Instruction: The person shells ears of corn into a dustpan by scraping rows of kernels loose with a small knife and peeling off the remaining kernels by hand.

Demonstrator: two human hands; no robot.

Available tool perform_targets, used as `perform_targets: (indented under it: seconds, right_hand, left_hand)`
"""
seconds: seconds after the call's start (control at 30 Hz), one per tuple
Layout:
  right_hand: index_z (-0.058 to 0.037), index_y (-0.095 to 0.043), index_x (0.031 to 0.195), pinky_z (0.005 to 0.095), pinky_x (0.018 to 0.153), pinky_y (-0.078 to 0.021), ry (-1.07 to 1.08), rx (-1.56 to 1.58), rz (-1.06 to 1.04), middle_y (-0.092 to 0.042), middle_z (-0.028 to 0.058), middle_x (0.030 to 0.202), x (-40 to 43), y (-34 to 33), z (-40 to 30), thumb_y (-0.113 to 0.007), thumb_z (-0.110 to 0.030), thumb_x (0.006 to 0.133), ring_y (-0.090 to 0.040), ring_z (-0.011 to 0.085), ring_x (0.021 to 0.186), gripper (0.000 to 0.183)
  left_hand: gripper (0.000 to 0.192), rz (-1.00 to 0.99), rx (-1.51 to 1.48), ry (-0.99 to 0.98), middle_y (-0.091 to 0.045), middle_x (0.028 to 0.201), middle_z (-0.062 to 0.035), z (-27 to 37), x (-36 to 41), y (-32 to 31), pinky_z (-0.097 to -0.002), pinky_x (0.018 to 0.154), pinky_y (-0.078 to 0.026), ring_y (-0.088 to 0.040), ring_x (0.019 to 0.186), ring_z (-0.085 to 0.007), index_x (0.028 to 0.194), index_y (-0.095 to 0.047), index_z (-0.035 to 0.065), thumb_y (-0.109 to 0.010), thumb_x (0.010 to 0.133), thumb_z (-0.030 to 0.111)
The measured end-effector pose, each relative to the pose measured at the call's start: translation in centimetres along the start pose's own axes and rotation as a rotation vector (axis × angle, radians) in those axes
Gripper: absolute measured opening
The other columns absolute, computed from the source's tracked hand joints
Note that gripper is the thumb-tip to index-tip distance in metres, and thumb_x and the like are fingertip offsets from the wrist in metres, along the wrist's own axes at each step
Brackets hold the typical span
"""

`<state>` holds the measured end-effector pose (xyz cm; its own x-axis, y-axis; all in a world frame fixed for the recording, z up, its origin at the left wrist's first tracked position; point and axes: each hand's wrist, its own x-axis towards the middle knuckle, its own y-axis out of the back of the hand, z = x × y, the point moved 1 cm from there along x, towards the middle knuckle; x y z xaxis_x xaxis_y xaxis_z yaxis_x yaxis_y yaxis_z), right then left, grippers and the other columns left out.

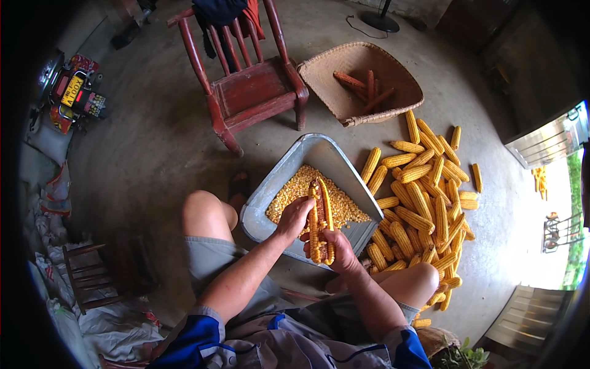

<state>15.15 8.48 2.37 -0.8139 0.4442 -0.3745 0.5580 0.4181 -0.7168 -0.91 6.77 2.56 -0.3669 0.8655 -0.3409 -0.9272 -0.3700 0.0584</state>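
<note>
Between my two hands is a partly shelled corn cob [321, 221], with rows of yellow kernels left and bare reddish core showing between them. My left hand [294, 217] grips its left side near the middle, thumb against the kernels. Around the lower end my right hand [340, 249] is closed. The cob is over a grey metal scoop-shaped pan [272, 182] that lies before my knees. Loose corn kernels [295, 187] are heaped inside the pan. To its right, a large pile of dried yellow corn cobs [417, 217] lies on the floor.
A woven basket [387, 60] with several bare red cobs [379, 100] stands beyond the pan. Left of it is a red wooden chair [253, 87] with clothes on its back. White sacks [110, 332], a small wooden chair [85, 276] and a motorcycle [69, 92] are at the left.
</note>
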Motion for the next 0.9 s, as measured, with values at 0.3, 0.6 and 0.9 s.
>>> perform_targets:
  seconds: [0.3, 0.6, 0.9]
  right_hand:
    - [0.0053, -0.052, 0.119, 0.0293, 0.075, -0.0519, -0.011, -0.501, 0.237, -0.062, 0.0093, 0.085, 2.4, 2.0, 1.1, -0.047, -0.033, 0.102, -0.063, 0.0156, 0.08, 0.042]
    - [-0.0003, -0.058, 0.105, 0.0384, 0.058, -0.0519, 0.619, -1.274, 0.534, -0.065, 0.0185, 0.076, 4.0, 1.6, -1.8, -0.06, -0.013, 0.092, -0.066, 0.0316, 0.064, 0.018]
    - [0.0027, -0.059, 0.087, 0.037, 0.068, -0.0469, 0.163, -0.912, 0.632, -0.061, 0.015, 0.073, 5.1, 2.9, -4.4, -0.053, -0.051, 0.096, -0.059, 0.0225, 0.072, 0.055]
  left_hand:
    - [0.047, -0.127, -0.168, 0.134, -0.061, 0.105, -0.0056, -2.0, 0.9, 0.5, -0.0287, 0.084, -0.047, -0.057, 0.093, -0.0131, 0.117, -0.058, 0.0015, -0.051, 0.098, 0.044]
    - [0.048, -0.036, -0.092, 0.102, -0.062, 0.088, -0.0053, -2.9, -0.1, 0.0, -0.0295, 0.073, -0.045, -0.054, 0.082, -0.012, 0.099, -0.063, 0.0015, -0.053, 0.097, 0.049]
    - [0.028, -0.252, 0.023, 0.015, -0.06, 0.094, -0.0002, -1.0, -2.1, -0.6, -0.0264, 0.079, -0.045, -0.053, 0.088, -0.0085, 0.107, -0.062, 0.0026, -0.055, 0.1, 0.029]
